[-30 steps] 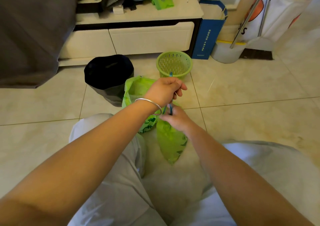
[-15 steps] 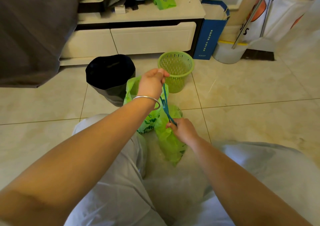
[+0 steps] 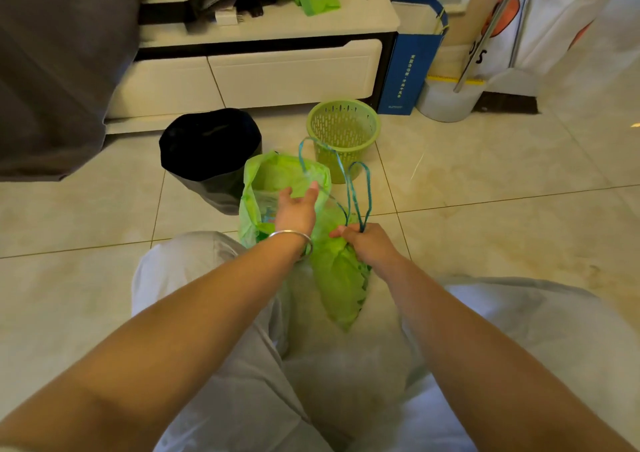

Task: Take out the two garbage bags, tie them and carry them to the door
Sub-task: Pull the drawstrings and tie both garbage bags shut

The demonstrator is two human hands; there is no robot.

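Centre frame: right hand [image 3: 369, 244] — fingers pinching gathered green plastic garbage bag [image 3: 341, 285]; left hand [image 3: 297, 206] — fingers spread, empty; bare tiled floor [image 3: 502, 181] right.

basket [image 3: 343, 133] right of bin [image 3: 211, 150]

You have a low white cabinet [image 3: 263, 71] against the far wall, a blue paper bag [image 3: 405, 67] standing beside it, a white bucket [image 3: 446, 102] further right, and beige floor tiles [image 3: 485, 181].
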